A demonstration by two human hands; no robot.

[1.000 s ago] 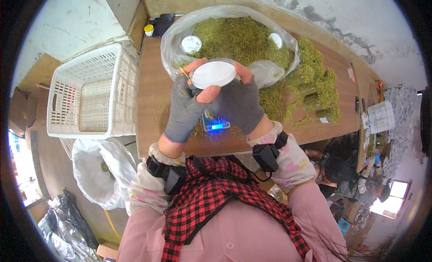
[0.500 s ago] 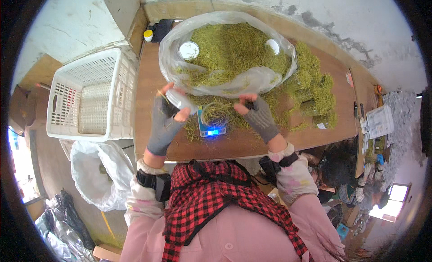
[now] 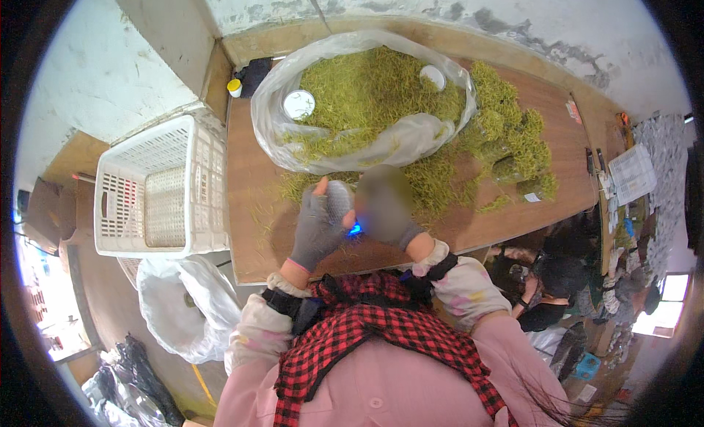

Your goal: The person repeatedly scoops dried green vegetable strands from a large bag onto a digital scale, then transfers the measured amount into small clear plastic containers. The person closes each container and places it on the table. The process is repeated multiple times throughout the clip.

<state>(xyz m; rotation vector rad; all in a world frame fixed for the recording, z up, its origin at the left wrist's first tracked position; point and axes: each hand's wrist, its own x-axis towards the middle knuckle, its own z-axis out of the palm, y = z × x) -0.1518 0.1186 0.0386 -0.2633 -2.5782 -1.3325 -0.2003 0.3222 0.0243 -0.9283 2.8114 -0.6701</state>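
My left hand (image 3: 319,225), in a grey fingerless glove, grips a translucent plastic cup (image 3: 339,199) between thumb and fingers, just above the table. Close beside it, my right hand (image 3: 389,207) is smeared by motion; its fingers and anything in them cannot be made out. Below and between both hands, a small scale shows only its glowing blue display (image 3: 355,229); the rest is covered. Beyond them lies a large clear plastic bag (image 3: 275,144), open and full of dried green plant strands (image 3: 374,82). Two round white pieces (image 3: 299,104) rest on the strands.
Containers heaped with green strands (image 3: 506,126) crowd the table's right side. A white plastic crate (image 3: 209,185) stands left of the table (image 3: 293,254), above a white-lined bin (image 3: 172,317). A yellow-capped tub (image 3: 234,87) sits at the back left. Another person (image 3: 554,280) is at lower right.
My left hand has brought the cup right and nearer, over the scale. My right hand has moved left to meet it, covering the strands on the scale. The whole view has shifted slightly.
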